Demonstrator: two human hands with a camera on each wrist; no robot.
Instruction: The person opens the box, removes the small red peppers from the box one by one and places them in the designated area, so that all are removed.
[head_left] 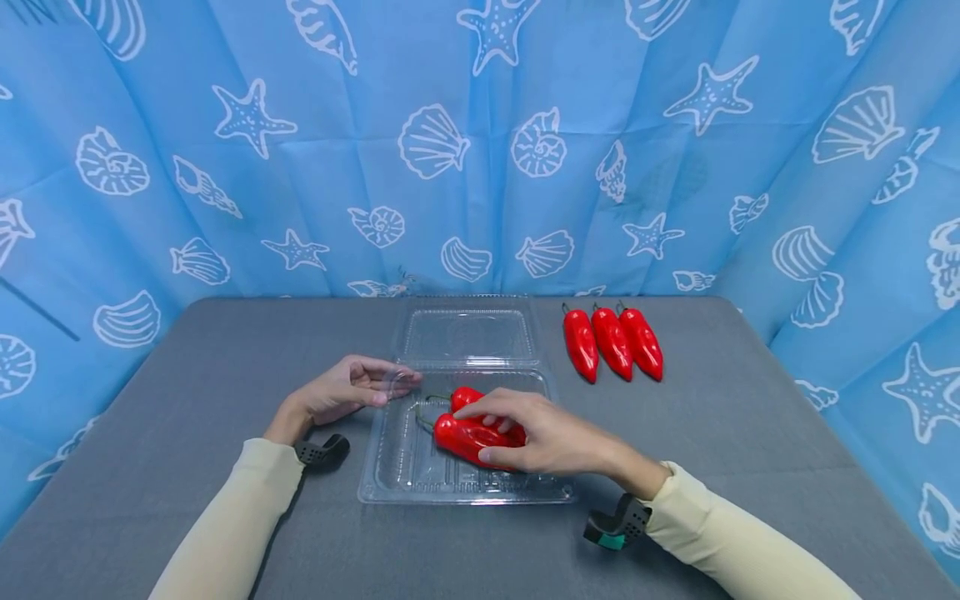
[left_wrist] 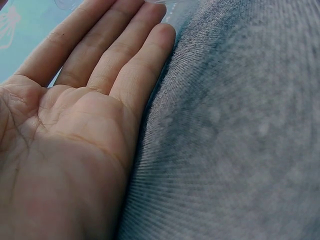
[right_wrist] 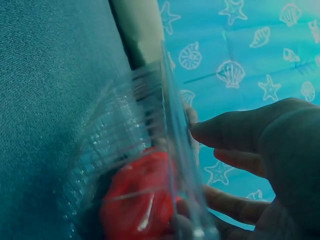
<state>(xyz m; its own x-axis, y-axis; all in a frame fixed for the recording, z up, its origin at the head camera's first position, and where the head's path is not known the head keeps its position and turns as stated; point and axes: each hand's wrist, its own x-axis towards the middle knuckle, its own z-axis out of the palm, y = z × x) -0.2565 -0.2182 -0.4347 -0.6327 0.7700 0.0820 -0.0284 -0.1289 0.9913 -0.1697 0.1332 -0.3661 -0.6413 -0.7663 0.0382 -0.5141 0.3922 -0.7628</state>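
A clear plastic clamshell container (head_left: 397, 492) lies unfolded on the table, its lid (head_left: 465, 333) laid back on the far side. Inside its tray are two glossy red peppers with thin stems, a front pepper (head_left: 461, 437) and a rear pepper (head_left: 467, 395) partly hidden by my right hand (head_left: 551, 433). That hand spreads loosely over them; in the right wrist view its thumb (right_wrist: 225, 131) is above the tray rim, apart from the pepper (right_wrist: 137, 195). My left hand (head_left: 348, 390) lies palm inward at the tray's left edge, fingers extended and touching the rim.
Three more red peppers (head_left: 613, 343) lie side by side at the table's back right, stems pointing away. A grey cloth covers the table (head_left: 720, 400). Behind it hangs a blue curtain (head_left: 480, 200) printed with white shells and starfish.
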